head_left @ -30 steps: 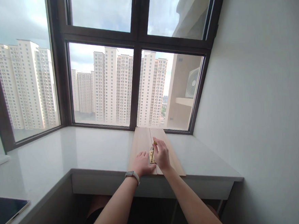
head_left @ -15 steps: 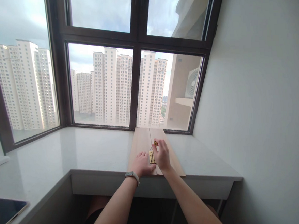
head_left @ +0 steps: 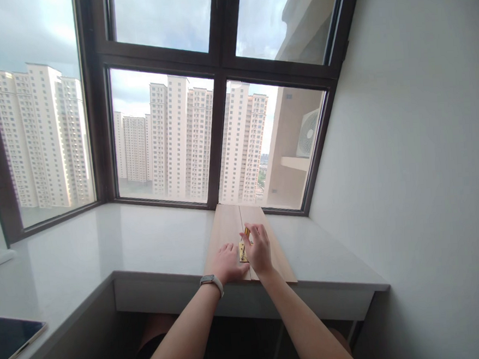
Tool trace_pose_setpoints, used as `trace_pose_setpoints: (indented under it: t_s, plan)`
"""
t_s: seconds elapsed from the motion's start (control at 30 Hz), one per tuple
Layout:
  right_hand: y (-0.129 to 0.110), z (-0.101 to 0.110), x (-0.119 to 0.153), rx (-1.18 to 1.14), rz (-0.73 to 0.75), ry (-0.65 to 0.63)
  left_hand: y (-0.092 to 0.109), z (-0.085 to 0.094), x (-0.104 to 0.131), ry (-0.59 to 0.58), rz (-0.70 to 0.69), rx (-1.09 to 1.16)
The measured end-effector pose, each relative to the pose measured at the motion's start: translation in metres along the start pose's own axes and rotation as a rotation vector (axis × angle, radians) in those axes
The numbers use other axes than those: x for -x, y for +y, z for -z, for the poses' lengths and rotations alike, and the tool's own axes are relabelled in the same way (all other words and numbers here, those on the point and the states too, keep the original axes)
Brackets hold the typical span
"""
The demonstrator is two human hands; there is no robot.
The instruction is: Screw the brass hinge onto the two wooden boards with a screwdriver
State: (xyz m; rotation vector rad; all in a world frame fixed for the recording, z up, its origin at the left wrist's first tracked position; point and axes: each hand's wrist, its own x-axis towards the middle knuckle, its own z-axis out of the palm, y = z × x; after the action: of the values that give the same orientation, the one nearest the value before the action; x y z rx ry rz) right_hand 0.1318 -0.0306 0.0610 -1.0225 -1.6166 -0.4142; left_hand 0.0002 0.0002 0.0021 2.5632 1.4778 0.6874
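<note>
Two light wooden boards point(head_left: 222, 227) lie side by side with a thin seam between them. On them near the seam is a brass-coloured hinge point(head_left: 242, 252), with small dark spots or screws on its face. My right hand point(head_left: 260, 252) is over its right side and hides part of it. Thumb and fingers pinch the yellow-and-black handle of what looks like a small screwdriver point(head_left: 247, 232); its tip is hard to make out. My left hand point(head_left: 228, 263) lies flat on the left board, fingers spread, thumb by the hinge's lower edge.
The boards rest across a white counter point(head_left: 165, 239) and reach a little over its front edge. Behind stands a dark-framed window point(head_left: 214, 121). A dark-screened tablet point(head_left: 13, 340) lies at the far left. A white wall point(head_left: 404, 135) rises on the right.
My right hand has turned slightly, and the screwdriver handle has tilted and shifted a little left. My left hand, the hinge and the boards stay where they were.
</note>
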Motion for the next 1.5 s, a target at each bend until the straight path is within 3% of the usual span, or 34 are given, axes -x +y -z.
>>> trace_pose_setpoints:
  t_s: [0.47, 0.7, 0.93, 1.17, 1.5]
  plan:
    - [0.0013, 0.0015, -0.003, -0.054, 0.033, -0.059, -0.0002, -0.0002, 0.0005, 0.013, -0.007, 0.008]
    - [0.0022, 0.0009, -0.0029, 0.016, 0.023, 0.002, 0.0021, 0.0036, 0.0021, 0.007, 0.017, 0.005]
    - [0.002, -0.0021, -0.0004, -0.063, 0.006, -0.038, -0.0011, -0.0022, -0.0008, 0.002, 0.007, -0.002]
    - [0.0005, -0.0007, -0.003, 0.032, 0.005, -0.012, 0.0005, -0.0012, -0.001, 0.003, 0.014, 0.001]
    - [-0.0017, 0.0017, -0.0032, -0.061, 0.018, -0.067, 0.0003, -0.0006, -0.0004, -0.001, 0.003, 0.017]
